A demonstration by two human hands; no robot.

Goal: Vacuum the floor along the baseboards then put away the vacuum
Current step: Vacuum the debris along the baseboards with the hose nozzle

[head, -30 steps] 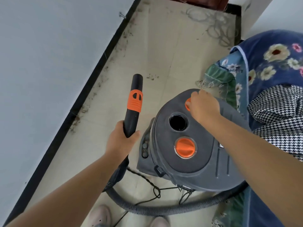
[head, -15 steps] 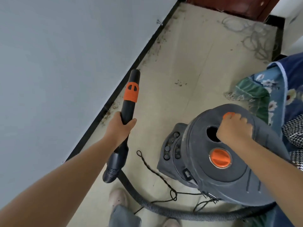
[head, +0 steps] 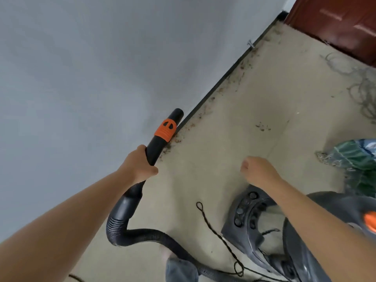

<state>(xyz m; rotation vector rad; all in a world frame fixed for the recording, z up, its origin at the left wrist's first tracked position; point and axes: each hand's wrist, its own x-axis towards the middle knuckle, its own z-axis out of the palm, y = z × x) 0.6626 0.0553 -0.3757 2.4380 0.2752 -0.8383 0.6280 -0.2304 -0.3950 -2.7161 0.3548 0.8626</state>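
My left hand [head: 139,164] grips the black vacuum wand [head: 160,137], which has an orange collar [head: 165,129]. The wand's tip lies close to the black baseboard [head: 219,80] that runs along the grey wall. Brown dirt [head: 240,68] lines the floor beside the baseboard. A ribbed black hose [head: 142,237] curves from the wand back to the grey canister vacuum [head: 264,231] at the lower right. My right hand [head: 258,171] hovers above the floor in front of the canister, fingers curled, holding nothing.
A dark red door [head: 335,27] closes the far end of the floor. Floral bedding [head: 354,159] hangs at the right edge. A thin black cord [head: 221,239] loops on the beige floor [head: 254,102] beside the canister. My shoe [head: 166,255] shows at the bottom.
My right hand has lifted off the top of the canister and now hangs free. My left hand has carried the wand toward the baseboard, and my view has swung left.
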